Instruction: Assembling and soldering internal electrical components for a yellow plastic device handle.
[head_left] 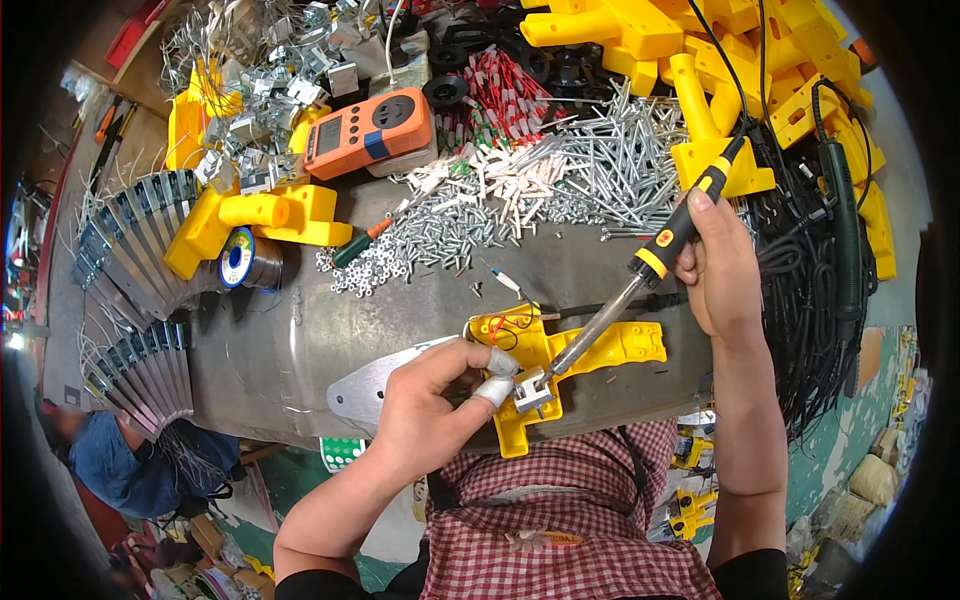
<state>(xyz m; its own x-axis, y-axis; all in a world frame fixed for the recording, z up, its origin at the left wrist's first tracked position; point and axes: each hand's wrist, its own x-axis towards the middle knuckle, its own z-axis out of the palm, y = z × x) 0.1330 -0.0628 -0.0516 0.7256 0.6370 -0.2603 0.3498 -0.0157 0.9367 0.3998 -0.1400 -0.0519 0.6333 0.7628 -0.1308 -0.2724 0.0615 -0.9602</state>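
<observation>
My right hand [718, 262] grips a soldering iron [665, 240] by its black and yellow handle, slanting it down to the left. Its tip meets a small silver metal block [532, 391] over a yellow plastic housing half [600, 348]. My left hand [432, 402] pinches at the block's left side, with white coverings on the thumb and a fingertip. What exactly lies between those fingertips is partly hidden. A flat silver plate [358, 398] with holes pokes out from beneath my left hand. Thin red and black wires [508, 328] lie in the housing's upper part, beside a black cable.
Piled screws [630, 150], white sleeves and small nuts lie behind. An orange meter [368, 132], a solder spool [250, 260] and a green-handled screwdriver [362, 243] are left of them. Metal strips [140, 245] fan out far left. Black cables [800, 300] and yellow housings [730, 70] crowd the right.
</observation>
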